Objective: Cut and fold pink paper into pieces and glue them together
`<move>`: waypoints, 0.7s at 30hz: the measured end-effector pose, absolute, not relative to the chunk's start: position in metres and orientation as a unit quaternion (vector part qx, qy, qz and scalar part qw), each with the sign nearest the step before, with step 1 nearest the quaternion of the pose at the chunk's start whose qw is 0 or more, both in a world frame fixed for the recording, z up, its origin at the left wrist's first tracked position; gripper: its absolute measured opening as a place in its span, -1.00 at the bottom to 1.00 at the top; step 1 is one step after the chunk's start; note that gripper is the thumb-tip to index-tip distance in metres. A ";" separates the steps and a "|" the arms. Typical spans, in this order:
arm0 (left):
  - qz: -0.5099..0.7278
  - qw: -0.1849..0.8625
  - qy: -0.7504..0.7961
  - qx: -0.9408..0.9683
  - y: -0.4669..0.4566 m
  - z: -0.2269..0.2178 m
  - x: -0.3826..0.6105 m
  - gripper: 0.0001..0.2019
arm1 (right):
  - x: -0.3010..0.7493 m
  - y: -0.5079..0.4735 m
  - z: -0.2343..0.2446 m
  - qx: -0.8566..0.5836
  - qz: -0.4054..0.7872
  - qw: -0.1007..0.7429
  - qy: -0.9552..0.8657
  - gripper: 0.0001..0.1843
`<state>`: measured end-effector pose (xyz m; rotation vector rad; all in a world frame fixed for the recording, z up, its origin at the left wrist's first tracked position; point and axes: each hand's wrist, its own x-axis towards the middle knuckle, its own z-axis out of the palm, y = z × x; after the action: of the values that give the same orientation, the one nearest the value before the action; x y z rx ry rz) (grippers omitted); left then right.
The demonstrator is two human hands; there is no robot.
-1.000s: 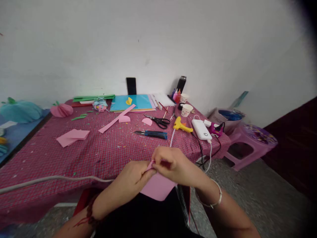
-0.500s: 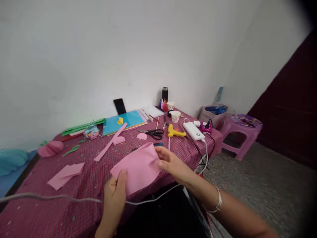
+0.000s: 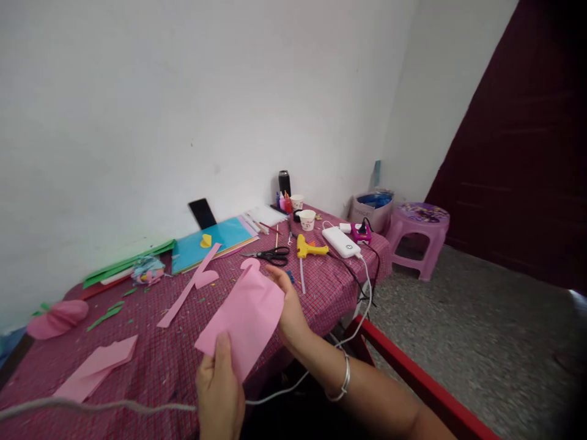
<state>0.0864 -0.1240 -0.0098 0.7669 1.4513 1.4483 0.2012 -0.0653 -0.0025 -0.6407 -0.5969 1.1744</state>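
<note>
Both my hands hold a pink paper sheet (image 3: 243, 318) up over the near edge of the table. My left hand (image 3: 220, 391) pinches its lower corner with the thumb on top. My right hand (image 3: 287, 305) grips its right edge, fingers behind the sheet. A silver bangle (image 3: 343, 382) sits on my right wrist. Black scissors (image 3: 270, 255) and a yellow glue gun (image 3: 308, 248) lie just beyond the sheet.
The table has a red checked cloth (image 3: 151, 360) with pink paper pieces (image 3: 94, 370), a pink strip (image 3: 186, 293), blue and green sheets (image 3: 215, 235), paper cups (image 3: 307, 218), a white power bank (image 3: 342, 241) and cables. A pink stool (image 3: 419, 235) stands to the right.
The folded pink paper has been opened out and lifted from my lap to above the table edge. My hands moved apart to its ends, and my view swung right.
</note>
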 end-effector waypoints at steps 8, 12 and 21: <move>0.620 0.438 0.580 0.298 -0.116 -0.029 0.079 -0.53 | 0.199 -0.069 -0.013 -0.279 0.555 0.751 -0.225 -0.49; 0.621 0.390 0.586 0.346 -0.110 -0.036 0.075 -0.56 | 0.197 -0.077 -0.016 -0.315 0.504 0.745 -0.304 -0.70; 0.531 0.357 0.679 0.360 -0.129 -0.029 0.025 -0.61 | 0.253 -0.099 -0.016 -0.175 0.682 0.523 -0.482 -0.27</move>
<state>0.0248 -0.1293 -0.0289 0.9294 1.7539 1.3708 0.2534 -0.0987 -0.0163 -0.4179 -1.1533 1.6322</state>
